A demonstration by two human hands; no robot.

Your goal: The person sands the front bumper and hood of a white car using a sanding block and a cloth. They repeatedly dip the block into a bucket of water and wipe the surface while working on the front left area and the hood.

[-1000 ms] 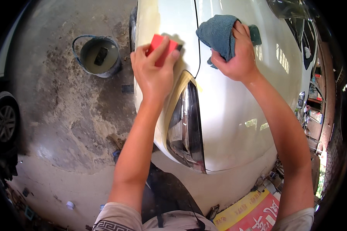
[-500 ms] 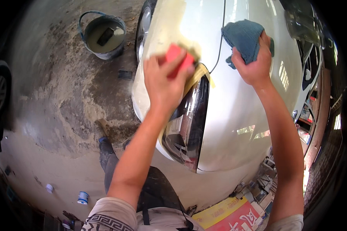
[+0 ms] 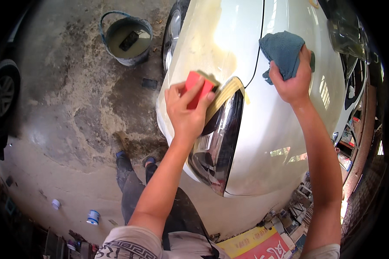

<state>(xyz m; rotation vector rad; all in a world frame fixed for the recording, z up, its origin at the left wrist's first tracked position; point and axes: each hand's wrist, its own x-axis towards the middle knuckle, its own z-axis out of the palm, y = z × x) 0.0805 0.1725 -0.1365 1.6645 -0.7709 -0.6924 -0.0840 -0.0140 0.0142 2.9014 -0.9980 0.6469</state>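
My left hand (image 3: 186,105) is closed around a red sanding block (image 3: 196,88), whose darker face is against the car's fender (image 3: 203,52) beside the headlight. The fender carries a cream-yellow filler patch (image 3: 224,60) with blurred edges. Yellow masking tape (image 3: 226,95) runs along the upper edge of the headlight (image 3: 216,151). Over on the white hood (image 3: 268,142), my right hand (image 3: 294,82) grips a bunched blue-grey cloth (image 3: 283,52). Part of a dark green piece (image 3: 312,61) shows behind that hand's fingers; its kind is hidden.
A bucket (image 3: 129,58) of murky water with a dark block in it stands on the stained floor to the left. A dark flat pad (image 3: 149,83) lies near the front wheel (image 3: 173,34). Small tubs (image 3: 93,217) sit lower left. Clutter and a yellow-red sign (image 3: 255,241) lie lower right.
My left hand has drawn the sanding block back toward me along the fender, down beside the tape. My right hand still holds the cloth on the hood. The whole view has shifted slightly.
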